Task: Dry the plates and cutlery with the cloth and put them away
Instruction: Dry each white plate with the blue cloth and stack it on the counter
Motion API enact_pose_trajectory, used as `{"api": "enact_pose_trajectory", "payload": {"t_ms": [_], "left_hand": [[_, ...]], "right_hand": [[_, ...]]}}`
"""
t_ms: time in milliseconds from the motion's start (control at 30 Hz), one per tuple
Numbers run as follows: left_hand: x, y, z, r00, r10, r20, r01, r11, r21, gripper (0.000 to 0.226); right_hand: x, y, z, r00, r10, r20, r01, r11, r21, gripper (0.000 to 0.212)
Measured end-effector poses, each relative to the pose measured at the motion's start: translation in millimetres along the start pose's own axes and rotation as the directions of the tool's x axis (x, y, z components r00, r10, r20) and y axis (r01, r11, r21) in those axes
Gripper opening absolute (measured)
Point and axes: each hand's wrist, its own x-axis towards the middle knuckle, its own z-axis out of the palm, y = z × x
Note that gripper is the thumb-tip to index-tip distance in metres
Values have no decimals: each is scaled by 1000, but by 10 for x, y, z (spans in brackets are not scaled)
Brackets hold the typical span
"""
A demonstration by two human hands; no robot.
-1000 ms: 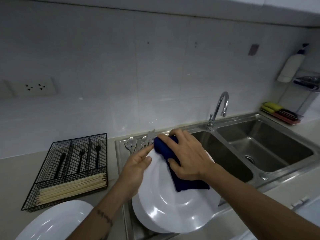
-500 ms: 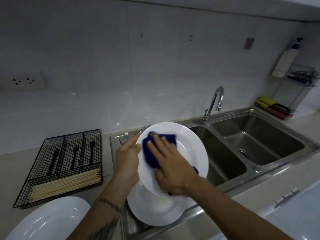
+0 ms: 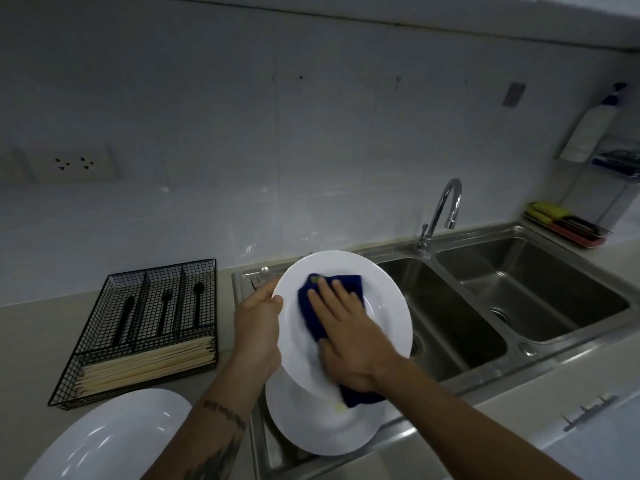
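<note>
I see my left hand (image 3: 258,327) gripping the left rim of a round white plate (image 3: 384,306) tilted above a second white plate (image 3: 322,431) on the steel drainboard (image 3: 258,441), while my right hand (image 3: 349,336) presses a dark blue cloth (image 3: 311,317) on its face. Left of them a black wire cutlery tray (image 3: 138,327) sits on the counter, holding black utensils (image 3: 166,311) at its far side and pale chopsticks (image 3: 145,367) at its near side, with a large white oval platter (image 3: 104,441) nearer. To the right lies the steel double sink (image 3: 519,306), its chrome tap (image 3: 440,216) behind.
</note>
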Motion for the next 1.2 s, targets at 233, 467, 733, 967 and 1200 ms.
{"api": "enact_pose_trajectory", "payload": {"t_ms": [233,467,733,967,1200], "left_hand": [[80,-8,-109,999,-40,11,41,998,-46,48],[78,14,-107,996,-54,72,58,997,-47,47],[108,111,-241,1000,-17,-12,16,999,-46,46],[113,48,-93,994,-29,107,29,1000,0,43],[183,29,-208,992,-2,126,13,996,-86,43]], "right_hand": [[159,-61,-115,989,-135,-68,140,987,81,68],[374,-32,-358,937,-62,-343,24,993,-112,55],[-124,103,-63,1000,9,5,-8,995,-104,73],[58,76,-71,981,-179,-68,170,977,-127,70],[279,111,-187,975,-117,-187,66,964,-257,71]]}}
